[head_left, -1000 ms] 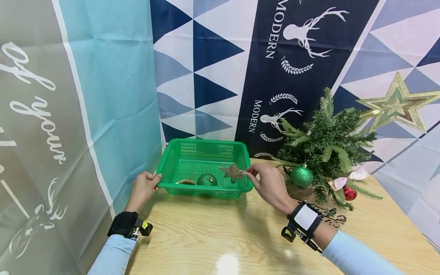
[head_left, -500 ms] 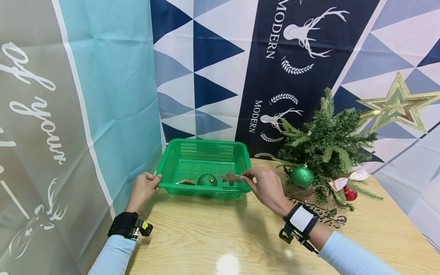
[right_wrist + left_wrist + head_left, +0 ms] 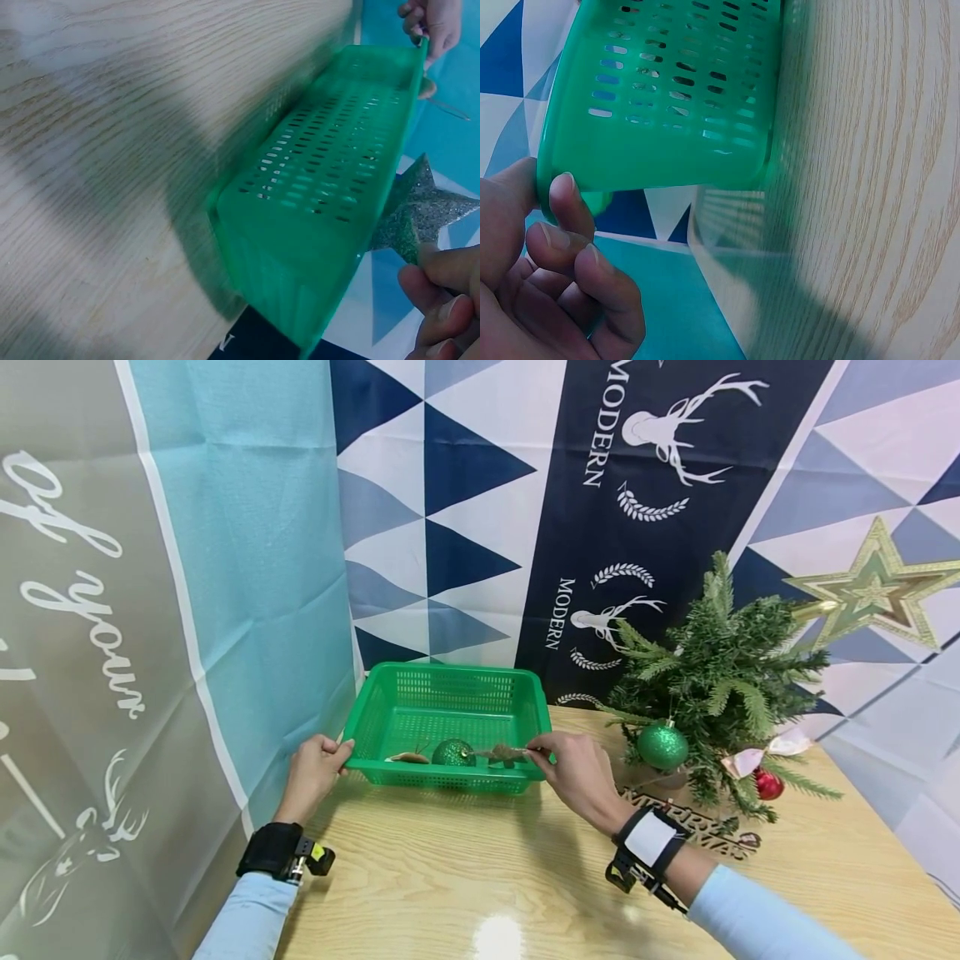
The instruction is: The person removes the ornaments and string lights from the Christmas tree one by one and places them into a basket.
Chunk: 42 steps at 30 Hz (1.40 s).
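At its near left corner, my left hand (image 3: 313, 772) pinches the rim of a green plastic basket (image 3: 480, 778); the left wrist view shows thumb and index finger on that rim. Over the basket's right side, my right hand (image 3: 579, 772) pinches a star ornament (image 3: 504, 753) by one end. The right wrist view shows the star (image 3: 426, 208) as glittery and silver-grey, partly behind the basket wall. Inside the basket, a green glitter ball (image 3: 453, 752) lies near the front, left of the star. A flat tan piece (image 3: 408, 757) with thin string is partly hidden by the front rim.
A small artificial Christmas tree (image 3: 720, 693) stands at the right with a gold star topper (image 3: 876, 587), a green ball (image 3: 663, 745), a pink bow (image 3: 761, 753) and a red ball (image 3: 768, 784). Dark cut-out lettering (image 3: 720, 835) lies before it. Patterned cloth walls (image 3: 465, 527) border the wooden table (image 3: 420, 877).
My right hand has moved slightly left and down with the star, which is lower and turned flatter, nearer the green ball. My left hand stays on the basket rim.
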Tool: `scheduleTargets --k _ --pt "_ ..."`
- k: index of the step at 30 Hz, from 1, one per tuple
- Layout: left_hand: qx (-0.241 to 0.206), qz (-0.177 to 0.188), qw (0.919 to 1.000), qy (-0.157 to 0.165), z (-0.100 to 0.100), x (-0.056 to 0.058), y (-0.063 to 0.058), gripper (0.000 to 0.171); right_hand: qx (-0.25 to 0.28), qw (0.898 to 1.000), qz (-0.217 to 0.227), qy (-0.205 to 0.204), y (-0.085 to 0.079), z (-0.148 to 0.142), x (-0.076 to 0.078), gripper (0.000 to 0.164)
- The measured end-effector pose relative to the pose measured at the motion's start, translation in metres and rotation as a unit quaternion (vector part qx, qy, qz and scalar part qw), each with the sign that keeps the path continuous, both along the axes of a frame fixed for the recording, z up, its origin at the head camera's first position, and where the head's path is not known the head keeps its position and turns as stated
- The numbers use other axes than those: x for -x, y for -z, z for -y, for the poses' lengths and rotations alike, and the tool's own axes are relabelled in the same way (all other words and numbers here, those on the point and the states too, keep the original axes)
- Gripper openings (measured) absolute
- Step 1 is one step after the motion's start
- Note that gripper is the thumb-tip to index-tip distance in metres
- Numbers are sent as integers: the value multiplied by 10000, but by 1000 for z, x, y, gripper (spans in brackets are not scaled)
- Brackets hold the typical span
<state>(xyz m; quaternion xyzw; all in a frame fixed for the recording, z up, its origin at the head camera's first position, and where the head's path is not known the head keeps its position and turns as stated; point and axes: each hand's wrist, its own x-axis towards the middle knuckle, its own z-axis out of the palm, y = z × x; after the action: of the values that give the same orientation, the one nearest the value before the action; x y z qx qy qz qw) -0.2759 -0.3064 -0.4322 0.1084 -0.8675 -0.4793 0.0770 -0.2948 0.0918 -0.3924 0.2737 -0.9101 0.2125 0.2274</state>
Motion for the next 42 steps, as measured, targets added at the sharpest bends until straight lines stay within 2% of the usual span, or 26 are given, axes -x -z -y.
scheduleTargets --k 12,19,22,25,30,32,34,36,38,40,42 --pt "-27 25 9999 112 -9 -1 0 32 -291 9994 182 66 11 -6 -4 5" --pt "-80 -10 9999 146 -11 -2 1 32 -336 9988 352 105 3 -10 -10 5" --pt "-84 7 9998 164 -11 -2 2 32 -256 9986 431 162 -13 -19 -19 8" --pt "-58 1 9998 203 -10 -3 1 32 -141 9993 325 144 -39 -38 -31 10" --pt "-31 -56 9997 233 -8 -2 -2 32 -142 9975 -680 127 -97 -81 -44 11" --pt "-32 -63 9997 234 -6 -2 -3 33 -292 9935 -1044 352 -120 -99 -46 13" --pt "-4 -59 9997 222 -3 -2 -4 33 -583 9901 -1101 651 -137 -114 -45 11" --pt "42 -59 9998 193 0 -3 -4 34 -939 9867 -979 895 -147 -124 -40 10" --pt "87 -50 9998 168 1 -5 -3 33 -1297 9823 -872 1034 -150 -130 -35 11" --pt "140 -27 9997 186 1 -5 -2 33 -1543 9778 -1006 997 -147 -133 -30 12" --pt "170 -7 9995 264 -1 -5 -1 34 -1722 9716 -1352 894 -143 -134 -27 14"
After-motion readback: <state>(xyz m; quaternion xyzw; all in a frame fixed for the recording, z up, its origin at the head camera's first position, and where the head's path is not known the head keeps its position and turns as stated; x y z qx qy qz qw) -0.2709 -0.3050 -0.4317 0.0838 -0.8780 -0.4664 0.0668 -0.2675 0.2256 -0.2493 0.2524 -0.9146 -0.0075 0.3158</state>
